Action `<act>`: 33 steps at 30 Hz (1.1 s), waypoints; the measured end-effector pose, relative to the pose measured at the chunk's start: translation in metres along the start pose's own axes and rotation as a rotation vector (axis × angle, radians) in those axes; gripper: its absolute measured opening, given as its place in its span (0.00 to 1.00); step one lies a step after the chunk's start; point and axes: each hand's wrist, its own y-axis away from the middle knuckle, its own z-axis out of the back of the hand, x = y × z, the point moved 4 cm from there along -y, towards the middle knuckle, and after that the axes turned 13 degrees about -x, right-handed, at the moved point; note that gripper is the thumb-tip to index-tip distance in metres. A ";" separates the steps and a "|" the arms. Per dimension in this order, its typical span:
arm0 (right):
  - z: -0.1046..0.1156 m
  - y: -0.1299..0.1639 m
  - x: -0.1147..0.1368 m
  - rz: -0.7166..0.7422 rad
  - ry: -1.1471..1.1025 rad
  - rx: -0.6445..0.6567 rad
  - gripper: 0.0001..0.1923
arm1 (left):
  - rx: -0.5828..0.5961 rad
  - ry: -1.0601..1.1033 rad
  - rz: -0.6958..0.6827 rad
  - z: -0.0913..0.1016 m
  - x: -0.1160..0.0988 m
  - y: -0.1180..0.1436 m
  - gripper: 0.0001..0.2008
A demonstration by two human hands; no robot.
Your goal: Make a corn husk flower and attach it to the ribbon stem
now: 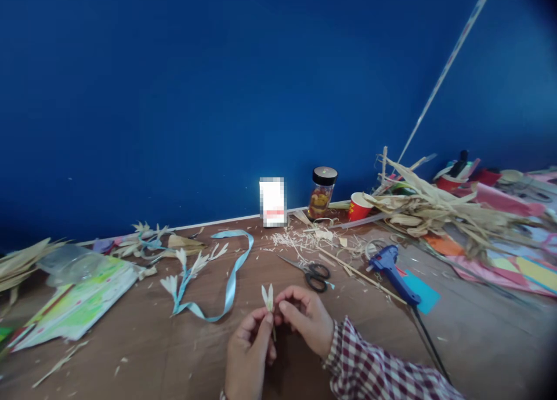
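Observation:
Between thumb and fingers, my left hand (252, 345) pinches a small pale husk flower (268, 298), its narrow petals pointing up and a thin stem showing below. My right hand (307, 317) is close on the right, thumb and fingertips pressed together beside the flower's base; what they hold, if anything, is too small to make out. Beyond the hands lie black-handled scissors (317, 276). To the left, a spray of similar husk flowers (179, 284) has stems wrapped in light blue ribbon (230, 290), whose long tail curls over the table.
A blue glue gun (394, 269) lies at right, its cord running forward. Husk trimmings (296, 237) and a thin stick (361, 275) are behind the scissors. Along the wall stand a black-lidded jar (322, 194) and a red paper cup (359, 207). Dried husks (418, 203) heap up at right.

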 end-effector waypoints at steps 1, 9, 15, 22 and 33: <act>0.001 0.000 0.003 0.000 0.027 -0.012 0.12 | -0.015 0.016 -0.008 0.000 0.000 0.000 0.12; -0.017 -0.049 0.055 0.343 0.424 0.110 0.09 | -0.181 0.101 -0.027 -0.001 -0.007 0.007 0.17; -0.079 -0.118 0.061 0.753 1.006 0.272 0.08 | -0.291 0.229 0.021 0.001 -0.004 0.003 0.21; -0.135 -0.164 0.043 0.811 1.169 0.343 0.09 | -0.328 0.273 0.089 -0.001 0.000 -0.002 0.24; -0.134 -0.175 0.040 0.788 1.264 0.422 0.08 | -0.310 0.237 0.103 -0.002 0.002 -0.001 0.24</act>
